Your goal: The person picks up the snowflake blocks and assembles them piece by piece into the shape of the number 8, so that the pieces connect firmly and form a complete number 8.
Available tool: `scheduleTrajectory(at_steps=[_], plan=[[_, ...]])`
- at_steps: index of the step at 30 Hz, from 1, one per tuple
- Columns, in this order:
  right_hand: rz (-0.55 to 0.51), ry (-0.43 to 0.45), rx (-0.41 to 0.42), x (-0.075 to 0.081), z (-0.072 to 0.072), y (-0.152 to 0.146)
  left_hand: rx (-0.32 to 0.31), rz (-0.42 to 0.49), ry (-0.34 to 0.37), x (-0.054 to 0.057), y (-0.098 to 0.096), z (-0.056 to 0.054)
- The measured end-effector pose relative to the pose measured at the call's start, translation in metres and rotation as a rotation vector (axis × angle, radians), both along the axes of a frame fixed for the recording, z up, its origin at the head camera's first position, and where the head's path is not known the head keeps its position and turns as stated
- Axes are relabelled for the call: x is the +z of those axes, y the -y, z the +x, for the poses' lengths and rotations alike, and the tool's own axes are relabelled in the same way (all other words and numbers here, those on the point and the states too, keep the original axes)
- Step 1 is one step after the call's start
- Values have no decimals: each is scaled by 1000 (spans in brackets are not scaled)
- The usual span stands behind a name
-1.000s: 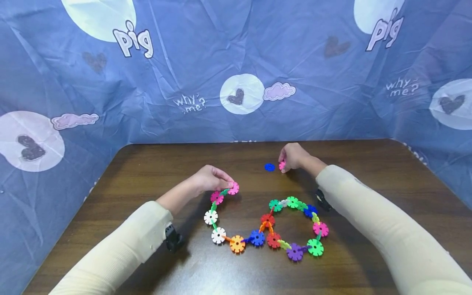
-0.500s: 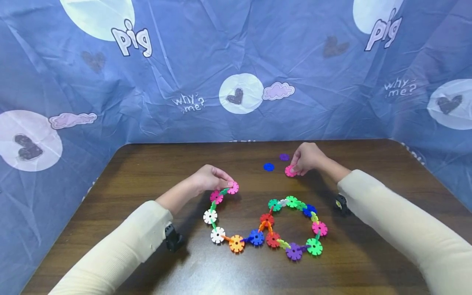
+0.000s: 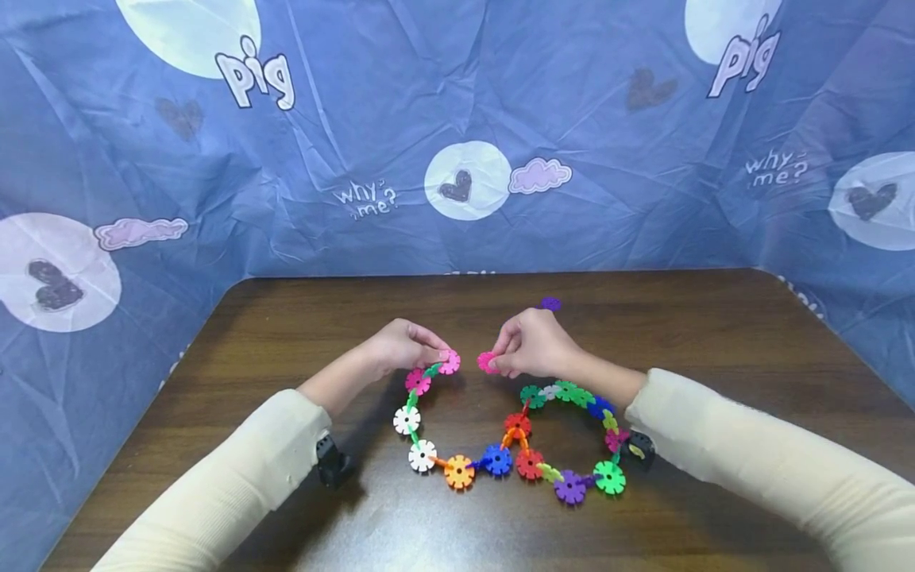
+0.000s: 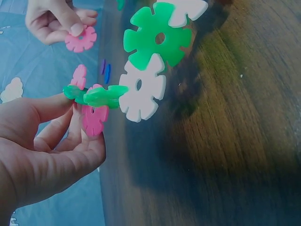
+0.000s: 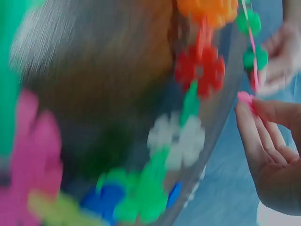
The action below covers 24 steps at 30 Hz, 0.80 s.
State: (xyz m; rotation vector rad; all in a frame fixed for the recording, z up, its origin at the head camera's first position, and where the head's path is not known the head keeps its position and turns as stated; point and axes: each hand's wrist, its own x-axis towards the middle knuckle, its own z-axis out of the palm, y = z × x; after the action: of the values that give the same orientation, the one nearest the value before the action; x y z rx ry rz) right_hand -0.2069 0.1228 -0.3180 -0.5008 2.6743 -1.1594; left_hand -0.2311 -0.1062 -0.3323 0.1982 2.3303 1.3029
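Note:
A chain of colourful notched snowflake discs lies on the table, its right part a closed ring (image 3: 609, 479) and its left part an open curve (image 3: 422, 457). My left hand (image 3: 402, 348) pinches the pink disc (image 3: 449, 362) at the far end of that curve, next to green and darker pink discs. Between the thumb and fingers of my right hand (image 3: 538, 346) is a loose pink snowflake disc (image 3: 487, 363). It faces the chain's pink end across a small gap. In the left wrist view the right hand's pink disc (image 4: 80, 40) shows flat side on.
A loose purple disc (image 3: 550, 303) lies at the back of the brown wooden table (image 3: 322, 310), just behind the right hand. A blue disc (image 4: 107, 74) shows near it in the left wrist view, hidden in the head view. A blue patterned cloth (image 3: 608, 222) stands behind.
My right hand has lifted the pink disc off the back right area and brought it left and nearer, close to the left hand. The left hand and chain hold almost still.

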Motion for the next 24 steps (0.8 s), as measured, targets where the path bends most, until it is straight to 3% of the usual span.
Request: scheduleTrajectory(at_steps=[7, 17, 24], plan=[[39, -238, 16, -11, 9, 21, -1, 73, 30, -1, -1, 1], [8, -340, 11, -16, 10, 24, 19, 61, 61, 0, -3, 0], [-69, -298, 11, -13, 11, 28, 115, 125, 70, 0, -6, 2]])
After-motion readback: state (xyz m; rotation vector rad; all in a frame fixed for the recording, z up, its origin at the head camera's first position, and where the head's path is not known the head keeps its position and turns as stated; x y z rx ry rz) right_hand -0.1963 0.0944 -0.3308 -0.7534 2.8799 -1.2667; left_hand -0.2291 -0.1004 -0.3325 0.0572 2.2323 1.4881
